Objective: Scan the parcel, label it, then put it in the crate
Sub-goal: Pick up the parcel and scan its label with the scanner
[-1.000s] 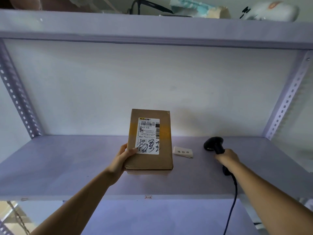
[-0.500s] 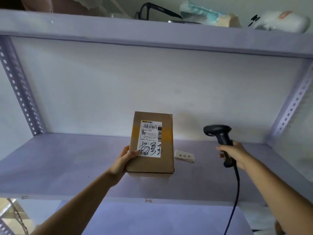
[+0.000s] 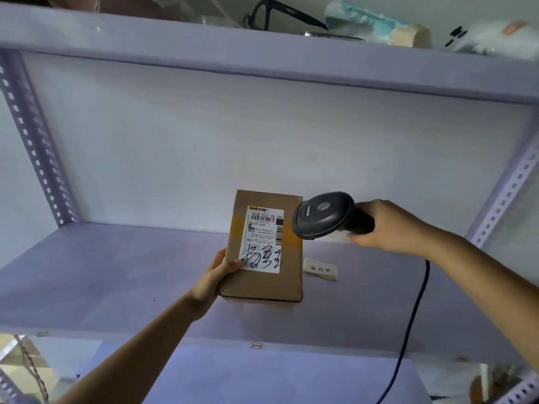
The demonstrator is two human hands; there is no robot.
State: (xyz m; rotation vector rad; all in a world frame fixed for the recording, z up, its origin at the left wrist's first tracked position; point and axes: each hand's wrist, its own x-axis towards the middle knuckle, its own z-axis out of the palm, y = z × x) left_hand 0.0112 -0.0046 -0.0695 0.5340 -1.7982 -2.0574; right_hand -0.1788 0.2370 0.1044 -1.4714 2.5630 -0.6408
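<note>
A brown cardboard parcel (image 3: 287, 282) with a white shipping label (image 3: 264, 239) on its face is held above the grey shelf board (image 3: 116, 272). My left hand (image 3: 217, 277) grips the parcel's left edge, thumb resting on the label's lower corner. My right hand (image 3: 388, 225) is closed around the handle of a black barcode scanner (image 3: 322, 215). The scanner's head sits at the parcel's upper right corner, beside the label's barcodes. A small white label strip (image 3: 320, 269) with printed characters lies on the shelf to the right of the parcel. No crate is in view.
The scanner's dark cable (image 3: 408, 330) hangs down past the shelf's front edge at right. Perforated metal uprights (image 3: 35, 141) frame both sides. The upper shelf (image 3: 262, 51) carries black glasses (image 3: 280, 13), bags and a white object. A lower shelf board (image 3: 277, 377) lies below.
My right hand has lifted the scanner off the shelf and swung it left and up to the parcel's upper right corner. The parcel has stayed in my left hand.
</note>
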